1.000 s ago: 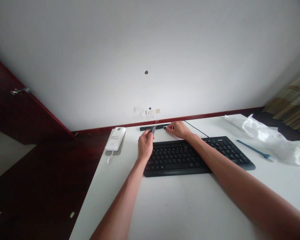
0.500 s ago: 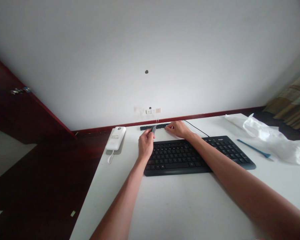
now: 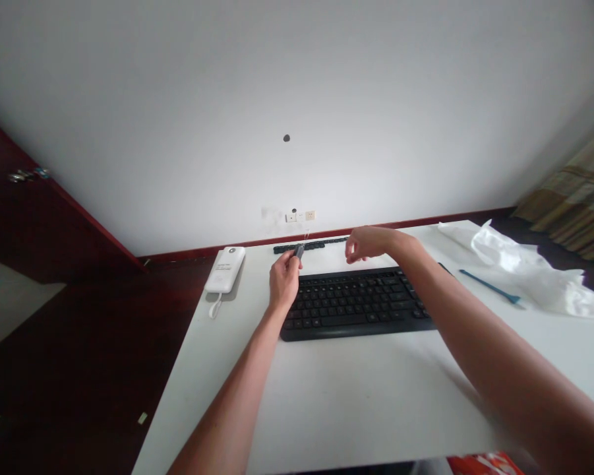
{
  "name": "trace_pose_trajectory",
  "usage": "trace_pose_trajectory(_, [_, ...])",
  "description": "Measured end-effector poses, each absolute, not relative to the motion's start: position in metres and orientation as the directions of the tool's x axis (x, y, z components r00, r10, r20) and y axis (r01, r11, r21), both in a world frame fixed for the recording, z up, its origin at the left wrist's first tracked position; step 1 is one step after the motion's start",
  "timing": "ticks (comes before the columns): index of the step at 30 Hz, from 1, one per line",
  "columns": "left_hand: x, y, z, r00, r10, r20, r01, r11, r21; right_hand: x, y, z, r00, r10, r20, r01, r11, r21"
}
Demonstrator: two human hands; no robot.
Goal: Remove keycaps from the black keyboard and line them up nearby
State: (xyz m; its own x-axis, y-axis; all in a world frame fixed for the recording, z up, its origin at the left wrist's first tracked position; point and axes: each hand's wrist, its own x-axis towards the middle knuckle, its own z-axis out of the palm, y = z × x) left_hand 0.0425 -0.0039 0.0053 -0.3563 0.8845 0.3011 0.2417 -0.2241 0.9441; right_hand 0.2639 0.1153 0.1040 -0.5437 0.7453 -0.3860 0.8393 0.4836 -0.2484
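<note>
A black keyboard (image 3: 356, 303) lies across the middle of the white table (image 3: 356, 402). Behind it, near the wall, a row of loose black keycaps (image 3: 312, 246) is lined up. My left hand (image 3: 283, 282) is at the keyboard's top left corner, closed on a small wire keycap puller (image 3: 300, 247) that points up towards the row. My right hand (image 3: 368, 243) hovers above the keyboard's far edge with its fingertips pinched together; whether a keycap sits between them is too small to tell.
A white phone handset (image 3: 224, 270) lies at the table's far left. A blue plastic tool (image 3: 489, 286) and crumpled white plastic wrap (image 3: 529, 274) lie to the right. A dark wooden door (image 3: 34, 218) and floor are on the left.
My right hand has lifted off the keycap row and moved right and up, above the keyboard. My left hand has stayed put with the puller. The view has shifted slightly.
</note>
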Motion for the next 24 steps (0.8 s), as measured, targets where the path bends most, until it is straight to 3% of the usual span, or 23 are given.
trace_pose_trajectory(2, [0.042, -0.003, 0.005, -0.358, 0.883, 0.303, 0.228, -0.231, 0.946, 0.268, 0.107, 0.115, -0.462, 0.698, -0.547, 0.884, 0.409, -0.226])
trace_pose_trajectory(5, [0.042, -0.003, 0.004, -0.354, 0.888, 0.293, 0.205, -0.233, 0.951, 0.264, 0.096, 0.119, -0.355, 0.653, -0.67, 0.93, 0.321, -0.179])
trace_pose_trajectory(8, [0.042, -0.003, 0.005, -0.344, 0.893, 0.292, 0.186, -0.24, 0.953, 0.254, 0.09, 0.115, -0.329, 0.643, -0.691, 0.928, 0.357, -0.109])
trace_pose_trajectory(12, [0.043, -0.004, 0.007, -0.337, 0.896, 0.29, 0.171, -0.244, 0.954, 0.252, 0.091, 0.116, -0.404, 0.606, -0.685, 0.888, 0.44, -0.135])
trace_pose_trajectory(15, [0.043, -0.005, 0.008, -0.34, 0.896, 0.286, 0.168, -0.241, 0.956, 0.262, 0.098, 0.12, -0.458, 0.626, -0.631, 0.879, 0.426, -0.215])
trace_pose_trajectory(19, [0.044, -0.006, 0.008, -0.345, 0.895, 0.282, 0.165, -0.238, 0.957, 0.274, 0.116, 0.112, -0.501, 0.75, -0.433, 0.861, 0.379, -0.339])
trace_pose_trajectory(24, [0.044, -0.006, 0.007, -0.346, 0.896, 0.277, 0.17, -0.23, 0.958, 0.273, 0.138, 0.083, -0.53, 0.784, -0.321, 0.843, 0.447, -0.301])
